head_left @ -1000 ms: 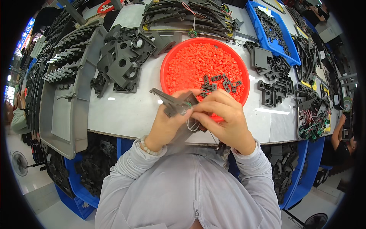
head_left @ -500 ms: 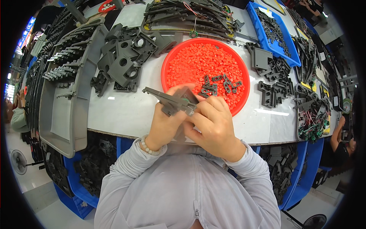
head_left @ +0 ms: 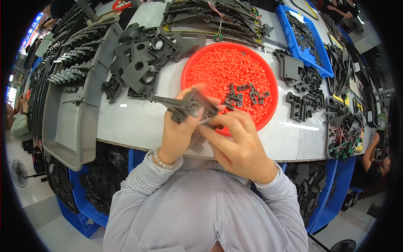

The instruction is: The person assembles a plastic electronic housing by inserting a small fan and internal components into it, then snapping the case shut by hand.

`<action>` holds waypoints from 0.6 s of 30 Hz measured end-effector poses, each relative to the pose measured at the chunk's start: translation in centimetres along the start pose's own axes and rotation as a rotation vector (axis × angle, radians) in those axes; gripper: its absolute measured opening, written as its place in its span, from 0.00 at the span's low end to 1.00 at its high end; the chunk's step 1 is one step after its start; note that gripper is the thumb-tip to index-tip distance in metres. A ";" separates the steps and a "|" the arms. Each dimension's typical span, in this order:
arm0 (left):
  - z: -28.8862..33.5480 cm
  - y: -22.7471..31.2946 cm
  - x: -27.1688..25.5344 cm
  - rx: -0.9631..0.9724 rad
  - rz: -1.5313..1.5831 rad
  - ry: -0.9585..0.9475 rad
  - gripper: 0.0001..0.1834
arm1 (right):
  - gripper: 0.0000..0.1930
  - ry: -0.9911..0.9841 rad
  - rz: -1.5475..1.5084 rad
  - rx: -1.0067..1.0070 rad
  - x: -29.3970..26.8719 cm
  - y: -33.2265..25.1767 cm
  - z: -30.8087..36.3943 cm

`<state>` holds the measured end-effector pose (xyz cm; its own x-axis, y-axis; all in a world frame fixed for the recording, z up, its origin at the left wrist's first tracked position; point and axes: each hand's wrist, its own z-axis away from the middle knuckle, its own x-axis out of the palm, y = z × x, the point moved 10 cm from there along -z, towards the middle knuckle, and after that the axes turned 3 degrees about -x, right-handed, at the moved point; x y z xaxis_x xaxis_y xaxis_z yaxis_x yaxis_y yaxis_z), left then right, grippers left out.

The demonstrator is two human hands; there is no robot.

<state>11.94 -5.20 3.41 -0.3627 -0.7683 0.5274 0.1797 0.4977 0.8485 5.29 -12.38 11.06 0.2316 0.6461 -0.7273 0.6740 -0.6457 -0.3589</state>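
Note:
A dark grey plastic assembly [head_left: 176,105] with a long pointed arm is gripped in my left hand [head_left: 175,136], fingers wrapped round it above the table's front edge. My right hand [head_left: 241,147] is closed at the assembly's right side, slightly blurred, its thumb and fingertips pinched together. A thin pale loop, perhaps a wire, shows between the two hands; whether the right fingertips hold it is hidden. Just beyond the hands is a round red tray [head_left: 274,101] full of small red plastic pieces [head_left: 226,63]. Several small dark grey brackets [head_left: 235,98] lie on those pieces.
Dark grey housings [head_left: 136,69] are piled at the left, beside a grey bin [head_left: 90,126] of rod-like parts. Long dark parts [head_left: 210,19] lie at the back. A blue tray [head_left: 282,25] and more dark parts [head_left: 304,105] stand right. Blue bins [head_left: 331,185] sit below the table.
The assembly has turned and tipped a little in my left hand. My right hand has shifted slightly down and right, and the pale loop now shows between the hands.

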 end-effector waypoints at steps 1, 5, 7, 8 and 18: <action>-0.1 0.1 0.0 0.002 0.000 0.004 0.23 | 0.19 0.027 -0.026 0.035 -0.6 0.3 0.3; -0.2 0.0 -0.5 -0.013 -0.062 0.058 0.26 | 0.23 0.113 0.061 0.077 -2.5 0.9 1.5; -0.1 0.1 0.0 0.008 0.021 0.003 0.23 | 0.17 0.151 0.094 0.106 -3.1 1.0 1.8; 0.0 0.1 0.0 0.009 0.021 0.001 0.23 | 0.17 0.152 0.096 0.106 -3.2 1.0 1.9; 0.3 0.8 -0.4 0.052 0.018 0.065 0.23 | 0.05 0.349 -1.019 0.945 0.4 8.7 10.0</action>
<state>11.99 -4.36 3.87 -0.2990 -0.7826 0.5461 0.1373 0.5310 0.8362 4.23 -21.84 1.81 0.1902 0.9594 0.2083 -0.0310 0.2180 -0.9755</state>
